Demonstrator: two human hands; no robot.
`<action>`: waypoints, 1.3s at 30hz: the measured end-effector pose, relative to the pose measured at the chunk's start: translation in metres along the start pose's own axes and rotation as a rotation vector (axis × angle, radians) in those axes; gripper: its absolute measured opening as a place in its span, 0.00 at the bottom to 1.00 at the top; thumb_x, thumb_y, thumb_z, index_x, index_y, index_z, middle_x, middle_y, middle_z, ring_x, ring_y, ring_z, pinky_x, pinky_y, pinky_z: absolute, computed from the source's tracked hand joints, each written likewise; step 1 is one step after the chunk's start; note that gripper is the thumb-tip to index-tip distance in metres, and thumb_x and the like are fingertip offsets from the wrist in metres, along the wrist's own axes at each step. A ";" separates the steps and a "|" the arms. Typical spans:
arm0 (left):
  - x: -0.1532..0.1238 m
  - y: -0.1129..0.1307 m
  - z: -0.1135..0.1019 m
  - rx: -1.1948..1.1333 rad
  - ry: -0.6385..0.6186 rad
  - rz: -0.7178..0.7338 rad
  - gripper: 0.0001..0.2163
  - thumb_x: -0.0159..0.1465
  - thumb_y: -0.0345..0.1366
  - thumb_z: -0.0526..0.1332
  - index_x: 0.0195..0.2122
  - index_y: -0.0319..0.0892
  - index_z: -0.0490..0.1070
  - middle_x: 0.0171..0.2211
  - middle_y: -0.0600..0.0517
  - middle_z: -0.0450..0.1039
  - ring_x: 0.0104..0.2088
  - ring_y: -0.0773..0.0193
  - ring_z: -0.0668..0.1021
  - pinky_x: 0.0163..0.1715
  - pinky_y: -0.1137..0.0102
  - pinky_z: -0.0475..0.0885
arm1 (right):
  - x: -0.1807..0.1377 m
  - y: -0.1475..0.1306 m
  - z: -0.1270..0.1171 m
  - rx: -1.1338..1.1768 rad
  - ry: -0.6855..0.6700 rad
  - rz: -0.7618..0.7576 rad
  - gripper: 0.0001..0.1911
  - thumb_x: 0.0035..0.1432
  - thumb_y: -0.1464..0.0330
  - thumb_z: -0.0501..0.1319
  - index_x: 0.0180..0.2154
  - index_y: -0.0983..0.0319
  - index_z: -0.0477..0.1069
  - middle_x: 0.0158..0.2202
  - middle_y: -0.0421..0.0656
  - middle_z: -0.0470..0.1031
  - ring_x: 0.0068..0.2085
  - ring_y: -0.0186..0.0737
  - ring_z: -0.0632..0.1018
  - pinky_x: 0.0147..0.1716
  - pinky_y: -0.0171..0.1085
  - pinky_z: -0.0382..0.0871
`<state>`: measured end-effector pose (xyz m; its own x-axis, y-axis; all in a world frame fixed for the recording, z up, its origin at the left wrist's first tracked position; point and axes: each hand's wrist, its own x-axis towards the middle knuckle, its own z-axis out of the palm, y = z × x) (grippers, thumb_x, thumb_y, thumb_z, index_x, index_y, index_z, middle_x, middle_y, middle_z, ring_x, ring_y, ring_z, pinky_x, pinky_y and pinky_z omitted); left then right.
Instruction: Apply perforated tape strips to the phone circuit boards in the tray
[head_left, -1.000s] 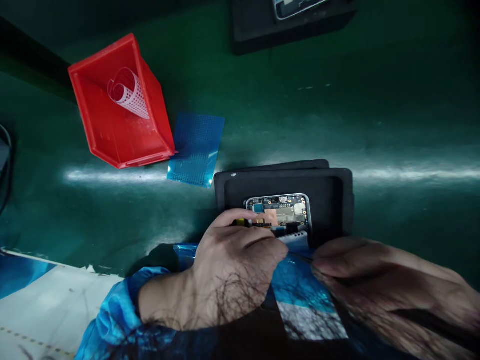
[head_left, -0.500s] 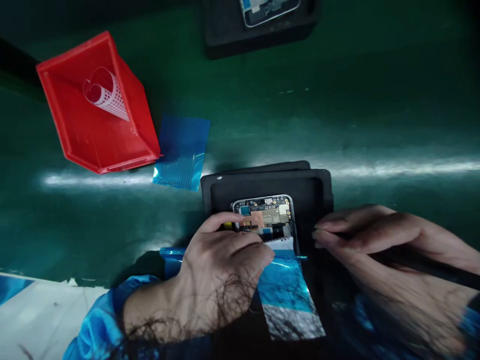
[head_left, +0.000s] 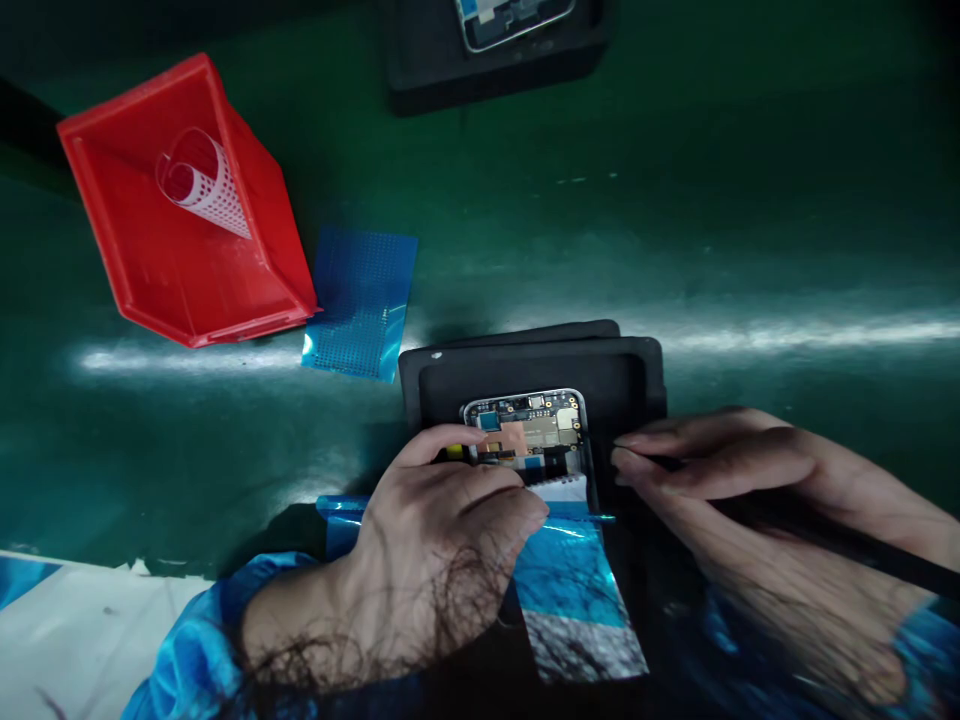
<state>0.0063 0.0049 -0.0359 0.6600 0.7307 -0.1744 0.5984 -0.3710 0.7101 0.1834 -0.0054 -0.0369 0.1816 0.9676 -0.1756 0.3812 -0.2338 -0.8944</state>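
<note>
An opened smartphone (head_left: 544, 430) with its circuit board bare lies in a black tray (head_left: 622, 375). My left hand (head_left: 442, 520) is closed over its lower left part, the index fingertip on the board's left side and the thumb beside a blue film strip (head_left: 566, 565). That strip runs from the phone's lower part toward me; the hand hides the rest of the phone. To the right of the phone, my right hand (head_left: 720, 470) pinches a slim black tool (head_left: 855, 540), likely tweezers. Its tip is too dark to make out, and the fingertips are apart from the phone.
A red bin (head_left: 165, 280) at the left holds a rolled white perforated sheet (head_left: 217, 200). Beside it lies a blue perforated film sheet (head_left: 360, 300). Another opened phone (head_left: 517, 25) rests on a black tray (head_left: 495, 85) at the far edge. White material (head_left: 82, 630) shows at lower left.
My right hand has moved slightly left, nearer the phone, with the black tool in it. My left hand stays on the phone. The view has shifted a little.
</note>
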 end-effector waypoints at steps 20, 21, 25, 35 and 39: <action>0.000 -0.001 -0.001 0.024 -0.021 0.013 0.10 0.50 0.24 0.49 0.30 0.44 0.63 0.26 0.59 0.67 0.30 0.74 0.68 0.47 0.70 0.54 | 0.002 0.001 0.001 0.034 0.009 -0.029 0.11 0.30 0.78 0.60 0.17 0.58 0.60 0.25 0.40 0.66 0.26 0.39 0.70 0.21 0.40 0.66; 0.000 -0.001 -0.001 0.025 -0.016 0.016 0.10 0.51 0.25 0.49 0.30 0.44 0.63 0.26 0.59 0.67 0.30 0.74 0.68 0.47 0.70 0.54 | 0.002 0.001 0.002 0.048 0.016 -0.027 0.11 0.31 0.78 0.60 0.17 0.58 0.60 0.24 0.40 0.66 0.26 0.39 0.70 0.21 0.40 0.66; 0.000 0.000 0.000 0.025 -0.006 0.016 0.10 0.51 0.24 0.48 0.30 0.44 0.63 0.25 0.59 0.67 0.30 0.73 0.68 0.47 0.69 0.55 | 0.001 0.002 0.003 0.039 0.020 -0.038 0.12 0.31 0.78 0.60 0.17 0.57 0.61 0.23 0.40 0.67 0.27 0.40 0.71 0.22 0.39 0.66; 0.001 0.000 -0.001 0.020 -0.006 0.009 0.09 0.52 0.25 0.48 0.29 0.43 0.63 0.24 0.59 0.67 0.30 0.74 0.69 0.46 0.69 0.55 | 0.002 -0.001 0.000 -0.027 -0.027 -0.052 0.11 0.29 0.78 0.60 0.17 0.59 0.61 0.24 0.39 0.67 0.28 0.40 0.71 0.24 0.40 0.66; 0.002 0.000 -0.002 0.018 -0.004 0.008 0.09 0.52 0.25 0.47 0.29 0.43 0.63 0.24 0.59 0.67 0.32 0.73 0.69 0.46 0.69 0.55 | 0.000 -0.001 0.000 -0.027 -0.028 -0.089 0.10 0.29 0.77 0.60 0.16 0.59 0.62 0.24 0.40 0.66 0.26 0.39 0.71 0.23 0.39 0.65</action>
<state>0.0064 0.0070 -0.0350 0.6670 0.7251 -0.1713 0.6007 -0.3873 0.6994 0.1833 -0.0048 -0.0365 0.1206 0.9869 -0.1075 0.4192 -0.1488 -0.8956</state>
